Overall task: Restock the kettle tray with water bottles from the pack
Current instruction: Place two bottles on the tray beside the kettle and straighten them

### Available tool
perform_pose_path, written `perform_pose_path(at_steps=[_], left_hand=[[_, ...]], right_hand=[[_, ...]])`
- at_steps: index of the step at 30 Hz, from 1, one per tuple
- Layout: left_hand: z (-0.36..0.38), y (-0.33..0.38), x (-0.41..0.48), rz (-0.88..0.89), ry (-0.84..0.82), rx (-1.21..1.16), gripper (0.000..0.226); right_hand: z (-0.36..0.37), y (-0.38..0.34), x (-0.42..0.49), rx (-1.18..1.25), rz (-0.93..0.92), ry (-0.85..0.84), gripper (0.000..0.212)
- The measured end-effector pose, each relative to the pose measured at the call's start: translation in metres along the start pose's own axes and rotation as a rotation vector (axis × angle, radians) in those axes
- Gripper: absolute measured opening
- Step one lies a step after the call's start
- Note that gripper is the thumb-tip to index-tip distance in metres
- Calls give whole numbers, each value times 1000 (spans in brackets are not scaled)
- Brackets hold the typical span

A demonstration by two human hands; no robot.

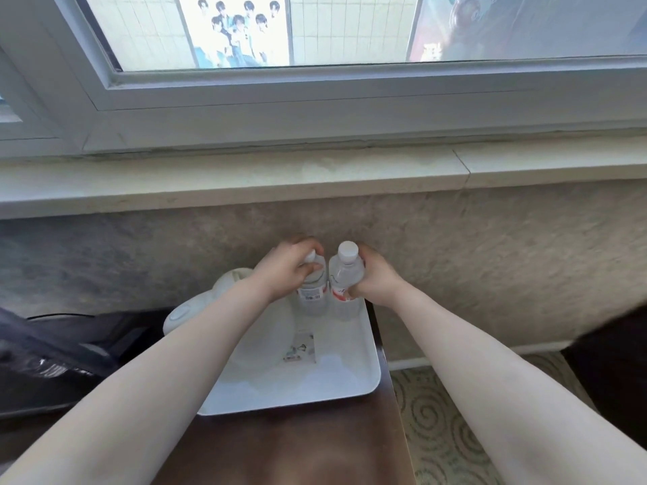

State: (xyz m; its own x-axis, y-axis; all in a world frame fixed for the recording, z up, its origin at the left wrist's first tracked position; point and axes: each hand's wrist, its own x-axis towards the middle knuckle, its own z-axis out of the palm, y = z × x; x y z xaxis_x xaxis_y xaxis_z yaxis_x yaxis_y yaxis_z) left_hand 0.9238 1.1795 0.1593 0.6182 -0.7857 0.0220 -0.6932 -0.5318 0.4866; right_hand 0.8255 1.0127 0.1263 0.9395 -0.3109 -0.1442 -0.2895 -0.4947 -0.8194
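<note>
At the far end of a white tray on a dark worktop, two clear water bottles stand upright, touching. The left hand wraps its fingers around the left bottle, covering its cap. The right hand grips the right bottle below its white cap. A white kettle sits just left, on the tray.

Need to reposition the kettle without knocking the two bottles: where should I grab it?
A judgement: take the white kettle by its handle, coming from the left. The handle juts out past the tray edge on that side, while both bottles stand close on its right, each held by a hand.
</note>
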Motion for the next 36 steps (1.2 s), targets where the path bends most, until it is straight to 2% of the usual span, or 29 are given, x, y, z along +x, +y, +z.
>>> perform_pose_path(at_steps=[9,12,17,21,24,30,36], left_hand=[[4,-2,8,7,44,-20,28],[6,0,8,9,56,-15,29],[6,2,7,-11,39,-21,34],[8,4,4,-55,68,-61,40],[8,6,2,-88,73,-74,45],[-2,7,5,-71,-63,2,45],[-17,9,13,-58,-285,127,51]], right_hand=[[6,8,11,72,-3,93,49],[8,11,11,28,26,125,51],[4,11,12,-163,5,85,39],[10,14,6,-213,-10,170,58],[17,13,3,-190,8,217,55],[17,8,-3,-158,66,201,52],[7,2,-21,-74,49,94,82]])
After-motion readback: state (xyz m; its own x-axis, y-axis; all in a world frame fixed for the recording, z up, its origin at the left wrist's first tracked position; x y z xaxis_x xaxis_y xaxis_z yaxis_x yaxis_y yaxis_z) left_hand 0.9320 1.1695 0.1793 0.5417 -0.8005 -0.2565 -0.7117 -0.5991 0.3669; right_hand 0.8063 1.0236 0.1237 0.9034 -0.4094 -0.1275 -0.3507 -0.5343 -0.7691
